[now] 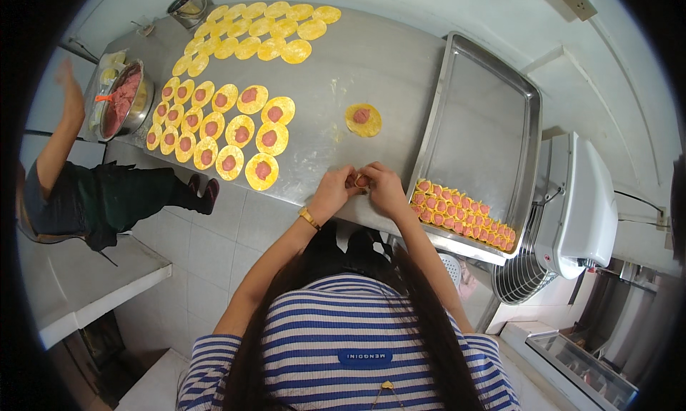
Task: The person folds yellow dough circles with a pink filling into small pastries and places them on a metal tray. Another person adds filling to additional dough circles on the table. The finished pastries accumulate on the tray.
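Between my two hands, above the table's near edge, is a small dumpling [361,182], its yellow wrapper gathered around pink meat filling. My left hand [336,192] pinches it from the left, and my right hand [384,189] closes on it from the right. Beyond them, a single round wrapper with filling [363,118] lies flat on the steel table [386,61]. To the left, rows of yellow wrappers topped with meat [241,134] are spread out. Finished open-topped dumplings [457,212] stand packed in rows at the near end of the metal tray [480,104] on my right.
Bare yellow wrappers [271,29] lie at the table's far side. A steel bowl of pink meat [132,97] stands at the left end, near another person's raised arm [61,129]. A metal pail [188,9] sits behind. A white machine with a wire guard [572,204] stands right of the tray.
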Demonstrator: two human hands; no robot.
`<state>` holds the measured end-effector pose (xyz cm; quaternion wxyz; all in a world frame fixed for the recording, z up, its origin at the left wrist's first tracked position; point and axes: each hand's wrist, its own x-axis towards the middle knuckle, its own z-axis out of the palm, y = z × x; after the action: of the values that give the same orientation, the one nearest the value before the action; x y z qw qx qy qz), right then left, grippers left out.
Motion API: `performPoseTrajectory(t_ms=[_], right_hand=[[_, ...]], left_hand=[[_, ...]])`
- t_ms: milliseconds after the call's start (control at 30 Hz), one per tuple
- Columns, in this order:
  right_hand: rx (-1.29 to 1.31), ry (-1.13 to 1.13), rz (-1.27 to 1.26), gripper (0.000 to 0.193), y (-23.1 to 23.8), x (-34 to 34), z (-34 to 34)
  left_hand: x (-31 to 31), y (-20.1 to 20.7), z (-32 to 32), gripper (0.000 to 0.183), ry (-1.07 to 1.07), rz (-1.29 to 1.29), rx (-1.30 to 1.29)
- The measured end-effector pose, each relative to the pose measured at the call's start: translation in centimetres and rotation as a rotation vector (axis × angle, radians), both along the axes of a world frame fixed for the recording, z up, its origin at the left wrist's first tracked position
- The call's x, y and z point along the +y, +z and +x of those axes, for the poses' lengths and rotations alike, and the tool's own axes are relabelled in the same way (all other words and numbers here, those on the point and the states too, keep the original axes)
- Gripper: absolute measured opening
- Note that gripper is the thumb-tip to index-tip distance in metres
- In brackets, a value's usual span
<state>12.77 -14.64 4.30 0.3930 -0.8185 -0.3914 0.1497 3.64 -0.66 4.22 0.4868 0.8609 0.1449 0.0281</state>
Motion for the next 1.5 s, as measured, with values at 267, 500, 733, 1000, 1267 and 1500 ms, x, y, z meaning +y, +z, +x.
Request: performPoseTrajectory(t_ms=[267,500,733,1000,1267,1500], right_hand=[[0.03,-0.024,-0.002,0.031,0.4,0.3,0.0],[-0.064,-0.113,-0.088,0.031,0.3,-0.2,-0.1],[-0.085,-0.106,-0.007,0.032,-0.3,-0.1,-0.2],[0.008,-0.081,-0.034,0.036,0.3,0.1,-0.1],[0.013,-0.162,-0.107,0.036,0.0,0.3,-0.2],[-0.121,-0.103,-0.008,0.037,0.1,0.4,0.0]], left_hand=[[-0.2,-0.2,0.3,0.025,0.037,-0.037,0.001],[0.2,-0.7,0.1,0.023,0.022,0.074,-0.173],[-0.2,-0.9,-0.1,0.025,0.035,0.063,-0.111],[-0.6,-0.9,0.0,0.027,0.059,0.043,-0.129],[-0.9,-0.5,-0.2,0.022,0.097,-0.005,-0.149],[-0.4,-1.4,-0.2,0.016,0.148,-0.112,-0.079]])
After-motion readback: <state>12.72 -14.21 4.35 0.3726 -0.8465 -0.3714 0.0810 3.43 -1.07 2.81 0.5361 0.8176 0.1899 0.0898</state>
